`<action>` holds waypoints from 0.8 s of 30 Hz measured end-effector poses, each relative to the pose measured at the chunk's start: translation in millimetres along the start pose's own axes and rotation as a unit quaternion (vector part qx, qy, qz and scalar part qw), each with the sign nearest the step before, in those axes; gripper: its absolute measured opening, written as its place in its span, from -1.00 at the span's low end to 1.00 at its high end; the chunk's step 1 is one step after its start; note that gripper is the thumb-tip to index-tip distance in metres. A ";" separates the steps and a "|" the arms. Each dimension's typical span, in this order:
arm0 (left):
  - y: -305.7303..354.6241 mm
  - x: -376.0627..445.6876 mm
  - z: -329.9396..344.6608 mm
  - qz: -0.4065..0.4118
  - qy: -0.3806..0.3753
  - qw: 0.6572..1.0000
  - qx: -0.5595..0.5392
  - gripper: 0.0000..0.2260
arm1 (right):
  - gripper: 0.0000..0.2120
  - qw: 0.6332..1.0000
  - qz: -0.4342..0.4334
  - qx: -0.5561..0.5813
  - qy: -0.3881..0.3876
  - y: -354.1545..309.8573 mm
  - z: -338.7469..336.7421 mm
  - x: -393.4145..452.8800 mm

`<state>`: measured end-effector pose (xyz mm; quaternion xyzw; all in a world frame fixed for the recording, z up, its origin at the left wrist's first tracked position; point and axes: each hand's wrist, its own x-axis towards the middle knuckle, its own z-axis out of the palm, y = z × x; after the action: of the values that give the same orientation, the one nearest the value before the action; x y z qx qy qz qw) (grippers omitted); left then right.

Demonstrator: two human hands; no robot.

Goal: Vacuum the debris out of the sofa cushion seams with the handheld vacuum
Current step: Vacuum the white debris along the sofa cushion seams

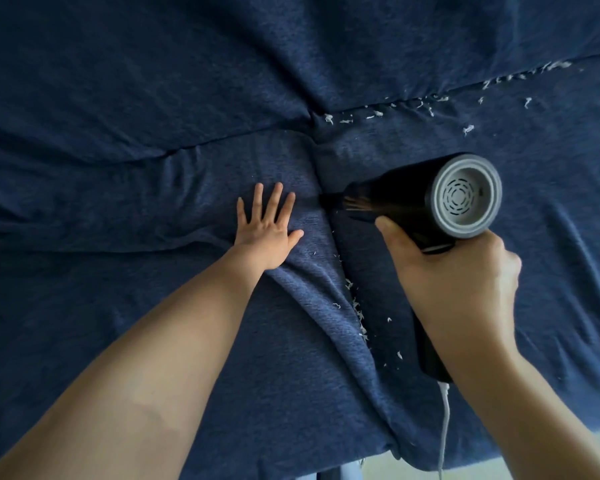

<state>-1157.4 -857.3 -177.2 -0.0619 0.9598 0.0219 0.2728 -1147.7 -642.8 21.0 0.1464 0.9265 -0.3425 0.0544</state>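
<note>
— Forearms fill the bottom of the view; the right hand point(461, 289) has its grip wrapped round the black handheld vacuum with the grey vented rear cap point(426, 199), white cord point(444, 424) trailing off the sofa's front edge.

— Nozzle's right at the vertical seam point(329, 244) between the dark blue fabric seat cushions point(153, 306). Left hand point(269, 230) lies flat, fingers spread, pressing the cloth beside it.

— Risk, I'd say: loose cover gets sucked into the nozzle if that palm lifts.

— And white paper shreds point(357, 313) lower down could be pushed deeper. The back seam's shreds point(499, 81) remain untouched.
</note>
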 end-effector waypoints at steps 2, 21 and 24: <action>0.1 0.4 0.9 0.000 0.001 1.000 -0.001 -0.35 | -0.43 1.000 0.010 0.001 -0.015 0.4 3.2 -1.4; -0.3 0.3 1.0 -0.003 -0.012 1.000 0.002 -0.35 | -0.45 0.999 0.042 -0.015 -0.007 6.1 -3.4 -5.9; 0.9 -0.5 -0.7 -0.004 -0.017 1.000 0.004 -0.36 | -0.50 0.999 0.045 -0.018 -0.016 8.4 -6.1 -5.2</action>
<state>-1157.5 -856.4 -176.4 -0.0641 0.9548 0.0182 0.2896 -1140.2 -634.0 21.5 0.1815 0.9240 -0.3249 0.0877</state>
